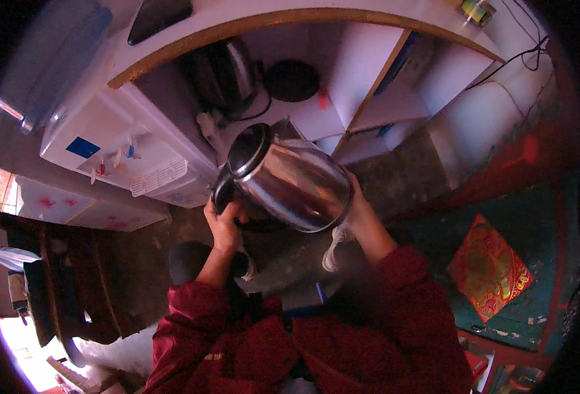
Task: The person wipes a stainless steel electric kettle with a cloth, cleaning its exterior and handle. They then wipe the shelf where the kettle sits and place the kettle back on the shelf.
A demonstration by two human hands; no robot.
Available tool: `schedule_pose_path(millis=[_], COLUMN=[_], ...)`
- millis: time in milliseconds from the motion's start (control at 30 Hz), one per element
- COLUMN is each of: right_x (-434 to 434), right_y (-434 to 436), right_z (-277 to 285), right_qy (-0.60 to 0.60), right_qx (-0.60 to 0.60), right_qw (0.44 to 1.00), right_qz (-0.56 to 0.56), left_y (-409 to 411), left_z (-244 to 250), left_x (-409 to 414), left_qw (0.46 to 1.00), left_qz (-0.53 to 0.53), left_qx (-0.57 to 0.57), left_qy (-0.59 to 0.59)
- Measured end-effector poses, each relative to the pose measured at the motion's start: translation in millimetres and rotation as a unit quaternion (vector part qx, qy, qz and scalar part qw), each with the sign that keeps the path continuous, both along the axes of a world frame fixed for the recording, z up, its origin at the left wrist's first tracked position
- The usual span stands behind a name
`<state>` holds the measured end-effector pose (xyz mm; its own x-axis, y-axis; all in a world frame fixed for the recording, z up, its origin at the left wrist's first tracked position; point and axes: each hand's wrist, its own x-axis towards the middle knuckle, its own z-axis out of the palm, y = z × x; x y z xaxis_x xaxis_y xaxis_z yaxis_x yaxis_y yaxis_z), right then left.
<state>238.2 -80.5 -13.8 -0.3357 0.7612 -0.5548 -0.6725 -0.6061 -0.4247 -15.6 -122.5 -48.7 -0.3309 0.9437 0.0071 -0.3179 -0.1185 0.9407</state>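
Note:
A shiny stainless-steel electric kettle (297,184) with a black lid and handle is held tilted before me, its lid end towards the upper left. My left hand (225,221) grips the black handle. My right hand (359,202) lies against the right side of the kettle near its base; most of its fingers are hidden behind the metal body. Beyond the kettle, inside an open shelf compartment, stands a second metal kettle (231,74). Beside it is a round black object (292,80), and a cord runs close by.
A white cabinet with a curved wooden edge (270,18) spans the top. At the left stands a white water dispenser (118,118) with taps and a drip grille (159,176). A green door (541,207) bears a red diamond-shaped decoration (489,268). Cables (526,59) hang upper right.

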Motion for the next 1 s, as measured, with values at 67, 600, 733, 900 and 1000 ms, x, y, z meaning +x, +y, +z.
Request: schedule_pose_path(millis=[67,600,733,900,1000], right_x=[7,30,22,-8,-21], right_y=[13,61,63,38,23], right_z=[-9,-88,-111,-106,-83], right_qy=[0.044,-0.026,0.098,-0.01,0.143], right_qx=[0.049,0.03,0.035,0.132,0.064], right_qw=[0.998,0.999,0.994,0.991,0.988], right_qz=[-0.019,0.01,-0.012,-0.011,-0.013], left_y=[-2,-21,-15,-12,-21], left_z=[8,22,9,15,14], left_x=[5,1,7,14,13], left_qw=[0.999,0.948,0.962,0.964,0.979], left_qz=[-0.004,-0.316,-0.253,-0.144,-0.168], left_qx=[0.031,-0.035,-0.024,-0.07,-0.011], left_qy=[0.031,0.008,-0.102,-0.213,-0.116])
